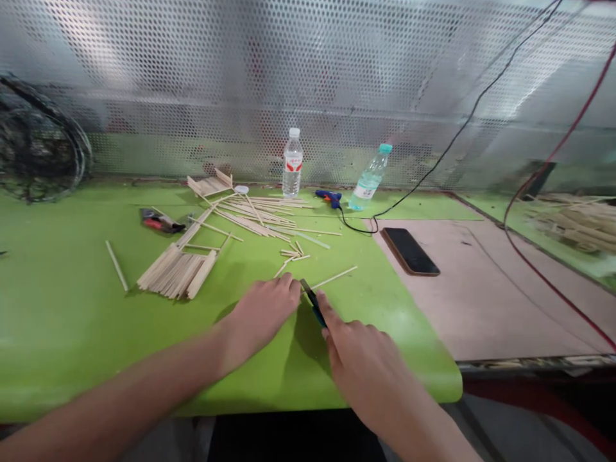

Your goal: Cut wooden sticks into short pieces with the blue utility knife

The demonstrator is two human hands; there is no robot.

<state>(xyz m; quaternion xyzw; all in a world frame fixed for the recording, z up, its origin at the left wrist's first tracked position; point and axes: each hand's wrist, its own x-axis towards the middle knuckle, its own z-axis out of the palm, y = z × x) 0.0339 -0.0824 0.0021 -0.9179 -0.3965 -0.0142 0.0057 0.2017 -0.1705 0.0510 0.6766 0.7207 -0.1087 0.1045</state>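
Note:
My right hand (359, 350) is closed round a utility knife (315, 305), its index finger stretched along the top. The knife's blade rests across a thin wooden stick (337, 276) that lies on the green table mat (250, 391). My left hand (267, 308) presses the same stick down just left of the blade, fingers closed over its end. Several short cut stick pieces (294, 252) lie just beyond my hands. To the left sits a small structure of sticks (176, 273) laid side by side, with a frame reaching away from it.
Loose sticks (257, 215) are spread at the back near another stick piece (212, 185). Pliers (161, 221) lie left. Behind stand two water bottles (292, 167), beside a blue glue gun (329, 197) with a black cord. A phone (410, 251) lies right, before a perforated metal screen (337, 83).

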